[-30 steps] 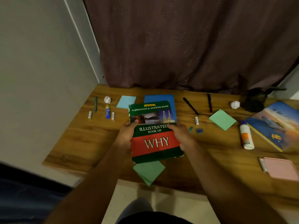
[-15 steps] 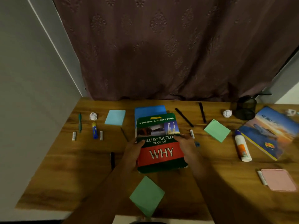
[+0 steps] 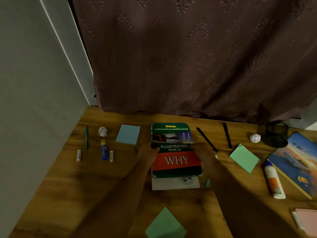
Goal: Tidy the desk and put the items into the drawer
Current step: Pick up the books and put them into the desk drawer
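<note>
Green-and-red softcover book lies flat near the middle of the wooden counter, resting on a white sheet or booklet whose near edge shows below it, with a blue edge visible at its far side. Left hand grips the book's left edge, thumb curled over the cover beside the title; the forearm reaches in from the lower left. Right hand holds the right edge, fingers wrapped at the side, though shadow hides how they lie. Black mesh pen cup stands at the far right of the counter; its contents cannot be made out. Cover text reads "A QUESTION & ANSWER BOOK" at the top, then "ILLUSTRATED BOOK OF" and "WHY" in white on the red band. Left of the book lie a pale blue square notepad, a crumpled white paper ball, a green pen, a blue glue stick and two small white tubes, their print unreadable. Right of it lie two black pens, a green square notepad, a second paper ball, a white glue bottle with orange label and a blue picture-cover book. Another green notepad sits at the near edge, and a pink pad at the lower right.
</note>
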